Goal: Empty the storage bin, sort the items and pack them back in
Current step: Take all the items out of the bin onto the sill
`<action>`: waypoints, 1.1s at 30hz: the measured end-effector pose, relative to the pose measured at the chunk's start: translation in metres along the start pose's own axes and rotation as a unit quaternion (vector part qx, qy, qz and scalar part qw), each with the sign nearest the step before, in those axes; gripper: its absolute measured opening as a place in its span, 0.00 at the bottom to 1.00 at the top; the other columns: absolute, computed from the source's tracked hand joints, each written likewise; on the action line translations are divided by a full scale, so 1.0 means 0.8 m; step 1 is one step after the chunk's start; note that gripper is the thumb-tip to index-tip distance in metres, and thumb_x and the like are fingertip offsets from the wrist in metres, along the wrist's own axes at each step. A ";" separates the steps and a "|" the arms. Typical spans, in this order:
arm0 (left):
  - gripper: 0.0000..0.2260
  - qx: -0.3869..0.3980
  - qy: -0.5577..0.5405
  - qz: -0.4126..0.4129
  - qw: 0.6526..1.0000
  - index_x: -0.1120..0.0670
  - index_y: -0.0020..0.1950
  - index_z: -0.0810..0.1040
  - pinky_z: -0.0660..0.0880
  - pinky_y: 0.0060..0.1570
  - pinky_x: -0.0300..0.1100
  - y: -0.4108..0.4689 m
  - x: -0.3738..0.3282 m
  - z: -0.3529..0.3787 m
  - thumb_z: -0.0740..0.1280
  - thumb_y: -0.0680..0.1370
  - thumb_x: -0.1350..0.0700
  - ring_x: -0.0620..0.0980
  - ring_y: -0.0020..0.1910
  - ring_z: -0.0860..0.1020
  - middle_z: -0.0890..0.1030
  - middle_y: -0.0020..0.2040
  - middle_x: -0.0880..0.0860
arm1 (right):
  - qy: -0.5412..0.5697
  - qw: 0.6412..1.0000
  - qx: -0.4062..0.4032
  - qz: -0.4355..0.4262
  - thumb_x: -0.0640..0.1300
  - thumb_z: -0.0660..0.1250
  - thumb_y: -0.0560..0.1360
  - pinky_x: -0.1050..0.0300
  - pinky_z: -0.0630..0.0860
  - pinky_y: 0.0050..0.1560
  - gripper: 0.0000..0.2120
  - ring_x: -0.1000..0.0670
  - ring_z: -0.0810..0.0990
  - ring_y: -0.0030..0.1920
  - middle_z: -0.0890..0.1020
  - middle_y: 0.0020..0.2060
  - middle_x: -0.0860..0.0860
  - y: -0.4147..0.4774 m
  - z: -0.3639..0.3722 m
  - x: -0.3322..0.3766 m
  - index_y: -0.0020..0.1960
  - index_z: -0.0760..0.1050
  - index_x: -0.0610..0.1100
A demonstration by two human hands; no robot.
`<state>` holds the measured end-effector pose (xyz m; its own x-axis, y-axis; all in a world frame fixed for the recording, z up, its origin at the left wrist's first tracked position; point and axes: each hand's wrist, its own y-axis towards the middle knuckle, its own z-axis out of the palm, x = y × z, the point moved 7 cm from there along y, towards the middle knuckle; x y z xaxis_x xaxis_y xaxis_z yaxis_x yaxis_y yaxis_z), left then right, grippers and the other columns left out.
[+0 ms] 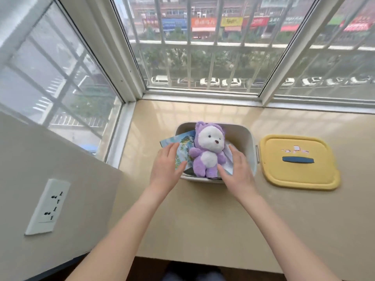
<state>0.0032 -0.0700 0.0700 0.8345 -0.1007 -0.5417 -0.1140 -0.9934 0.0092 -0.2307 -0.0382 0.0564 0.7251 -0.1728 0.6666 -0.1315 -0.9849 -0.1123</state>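
In the bin, plush toy atop booklets between left hand and right hand, fingers straight; yellow lid alongside.

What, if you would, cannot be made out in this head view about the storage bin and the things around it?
All in the head view:
- What lies deeper in the white storage bin: hidden under the purple plush toy and the illustrated booklet.
- The booklet's cover: partly covered by the left hand, and blurred.
- Whether the right hand touches the plush toy: unclear.
- The marks on the yellow lid: too small to read.
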 end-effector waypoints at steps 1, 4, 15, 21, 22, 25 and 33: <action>0.28 -0.005 -0.004 -0.015 1.000 0.62 0.72 0.69 0.66 0.67 0.50 0.019 0.011 0.005 0.73 0.75 0.55 0.62 0.66 0.70 0.73 0.68 0.62 | 0.004 1.000 -0.001 0.009 0.55 0.68 0.75 0.54 0.64 0.67 0.36 0.49 0.65 0.71 0.67 0.71 0.48 0.017 0.010 -0.004 0.77 0.58 0.48; 0.33 -0.020 -0.043 -0.086 0.995 0.61 0.75 0.64 0.60 0.71 0.47 0.063 0.048 0.022 0.73 0.75 0.54 0.58 0.73 0.63 0.66 0.73 0.61 | 0.020 0.999 0.009 0.034 0.56 0.69 0.74 0.52 0.65 0.67 0.38 0.47 0.65 0.71 0.67 0.71 0.47 0.064 0.045 -0.023 0.77 0.56 0.47; 0.11 -0.069 -0.282 -0.307 0.906 0.50 0.54 0.74 0.76 0.40 0.34 0.038 0.121 0.101 0.70 0.75 0.61 0.38 0.42 0.79 0.81 0.48 0.47 | 0.025 0.992 0.058 0.112 0.63 0.74 0.64 0.46 0.72 0.62 0.52 0.37 0.71 0.64 0.64 0.67 0.42 0.119 0.131 -0.056 0.75 0.40 0.66; 0.21 -0.072 -0.320 -0.292 0.898 0.49 0.66 0.70 0.76 0.39 0.31 0.039 0.113 0.098 0.69 0.76 0.63 0.37 0.40 0.80 0.82 0.45 0.44 | 0.061 0.990 0.060 0.115 0.63 0.72 0.68 0.46 0.72 0.62 0.45 0.38 0.74 0.60 0.64 0.62 0.44 0.120 0.130 -0.063 0.72 0.44 0.73; 0.25 -0.075 -0.328 -0.293 0.895 0.46 0.69 0.67 0.78 0.41 0.34 0.038 0.114 0.098 0.70 0.76 0.63 0.39 0.41 0.81 0.83 0.45 0.45 | 0.074 0.989 0.057 0.113 0.63 0.71 0.68 0.48 0.71 0.62 0.44 0.39 0.73 0.60 0.64 0.62 0.45 0.120 0.130 -0.064 0.72 0.45 0.73; 0.35 -0.083 -0.344 -0.286 0.890 0.37 0.73 0.60 0.80 0.42 0.37 0.038 0.116 0.099 0.69 0.76 0.64 0.44 0.43 0.83 0.84 0.45 0.47 | 0.102 0.987 0.055 0.113 0.61 0.72 0.69 0.52 0.70 0.62 0.42 0.41 0.73 0.61 0.64 0.61 0.46 0.120 0.131 -0.066 0.72 0.47 0.73; 0.20 -0.059 -0.332 -0.273 0.901 0.43 0.63 0.74 0.80 0.47 0.39 0.041 0.118 0.102 0.69 0.76 0.63 0.47 0.47 0.81 0.82 0.50 0.42 | 0.149 0.981 0.066 0.104 0.55 0.74 0.70 0.48 0.74 0.60 0.41 0.47 0.74 0.65 0.71 0.69 0.55 0.125 0.126 -0.060 0.71 0.51 0.73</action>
<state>0.0340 -0.1080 -0.0495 0.2373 0.4202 -0.8759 0.3055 -0.8882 -0.3433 -0.2106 -0.1289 -0.0615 0.4597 -0.3798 0.8027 -0.1527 -0.9243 -0.3499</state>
